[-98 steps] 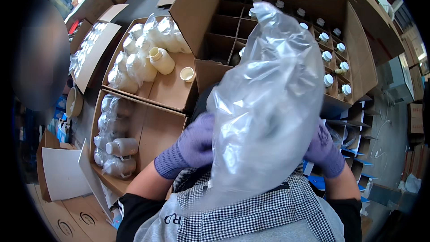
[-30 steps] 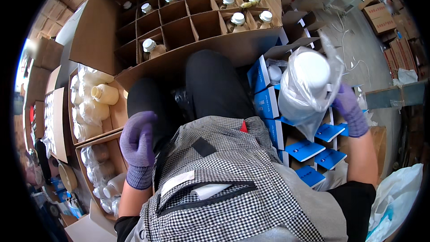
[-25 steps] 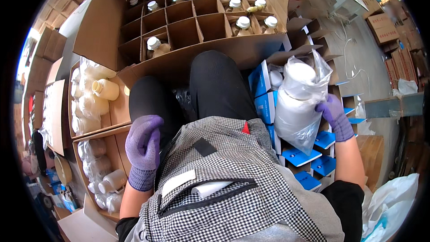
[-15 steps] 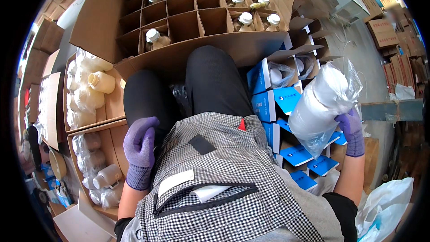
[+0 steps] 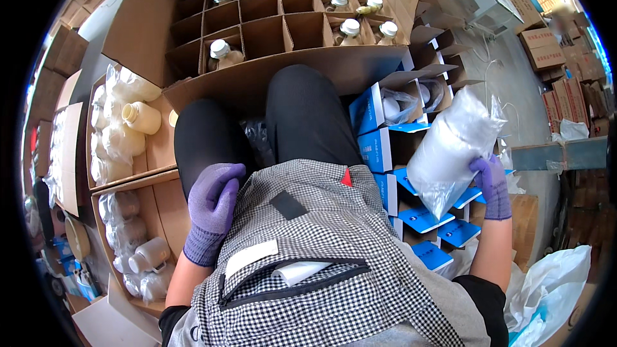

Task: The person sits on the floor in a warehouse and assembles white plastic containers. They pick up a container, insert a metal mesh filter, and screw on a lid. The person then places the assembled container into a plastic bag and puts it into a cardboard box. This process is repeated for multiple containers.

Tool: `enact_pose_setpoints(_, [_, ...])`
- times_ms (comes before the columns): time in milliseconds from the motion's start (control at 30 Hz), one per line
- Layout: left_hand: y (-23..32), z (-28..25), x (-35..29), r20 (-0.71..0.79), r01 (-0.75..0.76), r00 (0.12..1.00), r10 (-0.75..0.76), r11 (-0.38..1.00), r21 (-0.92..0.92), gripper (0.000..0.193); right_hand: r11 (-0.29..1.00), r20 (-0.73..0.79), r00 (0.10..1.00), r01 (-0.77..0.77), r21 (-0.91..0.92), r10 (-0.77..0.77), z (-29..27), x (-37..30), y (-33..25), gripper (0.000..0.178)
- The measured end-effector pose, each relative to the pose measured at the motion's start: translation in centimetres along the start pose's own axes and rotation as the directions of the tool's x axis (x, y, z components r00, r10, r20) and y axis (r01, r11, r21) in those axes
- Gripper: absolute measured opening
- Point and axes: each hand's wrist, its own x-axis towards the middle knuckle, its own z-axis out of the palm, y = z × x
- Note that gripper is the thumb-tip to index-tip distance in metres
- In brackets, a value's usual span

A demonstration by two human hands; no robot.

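Observation:
My right hand (image 5: 490, 180), in a purple knit glove, is closed on a large white cylindrical bottle (image 5: 457, 141) wrapped in clear plastic, gripping its right side. The bundle leans above open blue-and-white boxes (image 5: 371, 150) at my right. One of those boxes holds a white bagged item (image 5: 393, 108). My left hand (image 5: 215, 202), gloved the same way, lies over my left thigh beside the checked apron (image 5: 308, 218). Its fingers are curled in and nothing shows in them.
Ahead of my knees stands a divided carton (image 5: 212, 87) of several white-capped clear bottles (image 5: 224, 55). At left, cartons (image 5: 168, 202) hold cream jars (image 5: 141, 117) and wrapped white containers (image 5: 150, 254). A white plastic bag (image 5: 553, 289) lies at lower right; a metal beam (image 5: 559, 157) is beyond.
The wrapped bottle and my right hand have shifted slightly left, the bottle tilting more over the blue boxes. My left hand has moved a little right, toward the apron.

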Motion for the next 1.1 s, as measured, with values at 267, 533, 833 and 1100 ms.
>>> enact_pose_setpoints(267, [-0.6, -0.2, -0.2, -0.019, -0.003, 1.0, 0.004, 0.999, 0.033, 0.023, 0.994, 0.148, 0.984, 0.107, -0.029, -0.101, 4.8, 4.5, 4.1, 0.024])
enact_pose_setpoints(533, [-1.8, 0.0, -0.8, 0.0, 0.077, 0.997, -0.077, 0.997, -0.022, 0.023, 0.675, 0.465, 0.855, 0.483, -0.558, -0.227, 5.8, 6.2, 7.0, 0.054])
enact_pose_setpoints(833, [-2.4, -0.1, -0.3, 0.036, 0.039, 0.999, -0.039, 0.999, -0.009, 0.023, 0.99, 0.433, 0.891, -0.138, -0.021, 0.134, 9.3, 5.6, 3.1, 0.031])
enact_pose_setpoints(1100, [-2.6, -0.4, -0.5, 0.052, 0.023, 0.998, -0.023, 1.0, -0.006, 0.022, 0.909, 0.493, 0.867, 0.149, -0.388, 0.069, 8.3, 11.3, 5.8, 0.038])
